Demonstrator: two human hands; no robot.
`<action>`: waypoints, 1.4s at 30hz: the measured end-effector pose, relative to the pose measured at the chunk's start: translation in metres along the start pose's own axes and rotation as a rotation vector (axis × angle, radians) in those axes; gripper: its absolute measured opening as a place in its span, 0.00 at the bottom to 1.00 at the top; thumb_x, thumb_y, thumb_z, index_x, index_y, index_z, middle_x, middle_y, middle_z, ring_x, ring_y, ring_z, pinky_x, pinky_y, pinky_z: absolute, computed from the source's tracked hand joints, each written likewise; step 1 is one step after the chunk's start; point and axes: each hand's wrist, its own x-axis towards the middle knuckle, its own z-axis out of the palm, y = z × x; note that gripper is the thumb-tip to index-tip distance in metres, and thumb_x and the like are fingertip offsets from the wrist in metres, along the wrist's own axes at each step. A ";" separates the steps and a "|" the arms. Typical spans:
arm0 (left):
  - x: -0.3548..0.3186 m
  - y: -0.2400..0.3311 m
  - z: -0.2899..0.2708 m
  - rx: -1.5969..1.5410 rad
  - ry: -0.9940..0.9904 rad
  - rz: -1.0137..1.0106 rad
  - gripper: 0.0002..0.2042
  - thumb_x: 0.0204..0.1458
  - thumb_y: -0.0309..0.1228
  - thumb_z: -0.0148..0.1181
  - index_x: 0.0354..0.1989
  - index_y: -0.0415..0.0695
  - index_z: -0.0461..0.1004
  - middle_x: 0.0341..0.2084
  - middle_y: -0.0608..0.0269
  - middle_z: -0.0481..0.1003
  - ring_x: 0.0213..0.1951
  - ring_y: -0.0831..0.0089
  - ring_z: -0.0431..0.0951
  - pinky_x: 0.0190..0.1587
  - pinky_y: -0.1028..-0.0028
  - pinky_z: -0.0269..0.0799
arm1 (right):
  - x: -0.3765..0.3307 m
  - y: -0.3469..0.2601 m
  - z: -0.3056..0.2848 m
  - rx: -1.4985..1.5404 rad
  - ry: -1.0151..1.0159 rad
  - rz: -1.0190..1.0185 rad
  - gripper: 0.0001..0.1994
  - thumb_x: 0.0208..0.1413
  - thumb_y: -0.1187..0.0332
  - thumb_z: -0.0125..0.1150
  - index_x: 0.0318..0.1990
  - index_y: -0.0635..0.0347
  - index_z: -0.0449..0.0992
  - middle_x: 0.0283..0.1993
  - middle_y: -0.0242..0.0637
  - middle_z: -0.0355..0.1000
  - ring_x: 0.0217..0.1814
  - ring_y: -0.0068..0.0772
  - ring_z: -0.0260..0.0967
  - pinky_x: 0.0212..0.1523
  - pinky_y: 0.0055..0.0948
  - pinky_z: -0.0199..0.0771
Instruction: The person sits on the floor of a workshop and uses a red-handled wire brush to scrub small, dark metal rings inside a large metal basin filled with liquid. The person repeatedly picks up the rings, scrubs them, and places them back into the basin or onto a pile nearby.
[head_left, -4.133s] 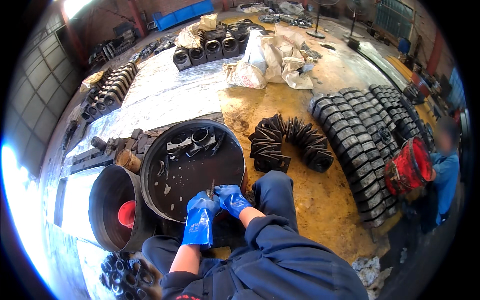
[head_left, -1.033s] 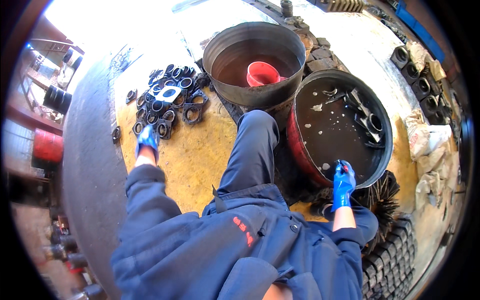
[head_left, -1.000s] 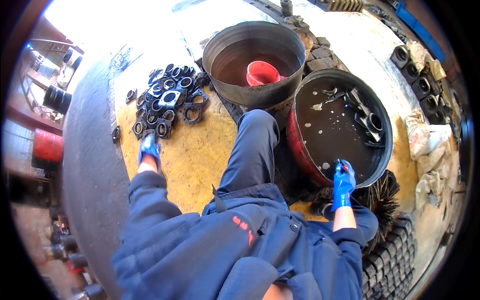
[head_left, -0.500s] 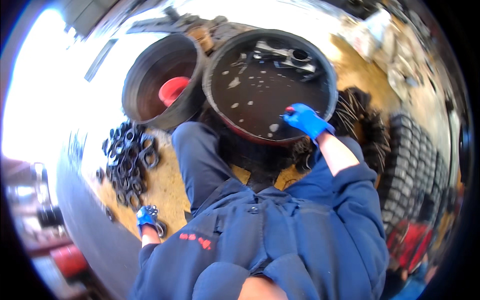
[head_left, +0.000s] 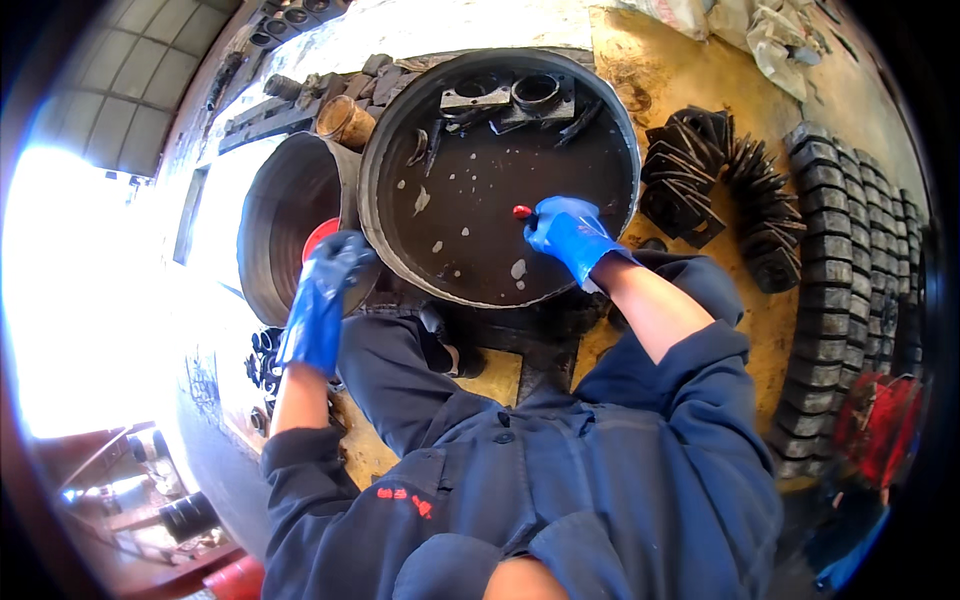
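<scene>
My right hand [head_left: 570, 235], in a blue glove, is closed around a tool of which only the red end [head_left: 521, 211] shows, over the basin. A large round basin [head_left: 372, 215] of dark liquid stands in front of me, with pale flecks floating on it. Blackened metal parts with round bores [head_left: 537, 92] rest at its far side. My left hand [head_left: 338, 268], gloved in blue with dark-stained fingers, is at the near right rim of a grey bucket [head_left: 262, 215]. Its fingers are curled; what they hold, if anything, is hidden. Behind them a red round object [head_left: 320, 238] shows inside the bucket.
Black rings [head_left: 265, 362] lie on the floor by my left knee, partly behind my arm. Stacked dark plates [head_left: 690, 175] and rows of ridged black parts [head_left: 820, 290] stand to the right. A brown can [head_left: 345, 122] sits behind the bucket. White bags [head_left: 778, 45] lie far right.
My left hand has come up from beside the black rings to the bucket's rim. My right hand has shifted slightly left, still gripping the red-ended tool. The view has moved too.
</scene>
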 end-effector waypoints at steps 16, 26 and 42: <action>0.205 0.113 0.157 1.133 0.091 0.524 0.33 0.51 0.49 0.66 0.64 0.46 0.70 0.53 0.46 0.78 0.56 0.50 0.78 0.59 0.57 0.73 | 0.022 0.005 -0.010 -0.021 -0.206 0.043 0.16 0.59 0.54 0.57 0.48 0.43 0.85 0.46 0.32 0.83 0.50 0.42 0.82 0.49 0.44 0.77; 0.295 0.145 0.195 1.368 -0.016 0.957 0.28 0.49 0.46 0.69 0.60 0.53 0.75 0.58 0.51 0.73 0.62 0.53 0.71 0.61 0.53 0.67 | 0.035 0.001 -0.017 0.024 -0.365 -0.028 0.15 0.59 0.54 0.56 0.47 0.45 0.85 0.45 0.33 0.83 0.52 0.41 0.80 0.53 0.45 0.74; 0.281 0.199 0.115 1.061 -0.231 0.774 0.24 0.63 0.52 0.53 0.49 0.41 0.79 0.40 0.43 0.82 0.45 0.48 0.82 0.47 0.54 0.74 | 0.034 0.014 0.006 0.135 -0.088 -0.041 0.08 0.52 0.63 0.65 0.37 0.45 0.87 0.31 0.33 0.82 0.36 0.43 0.82 0.36 0.44 0.72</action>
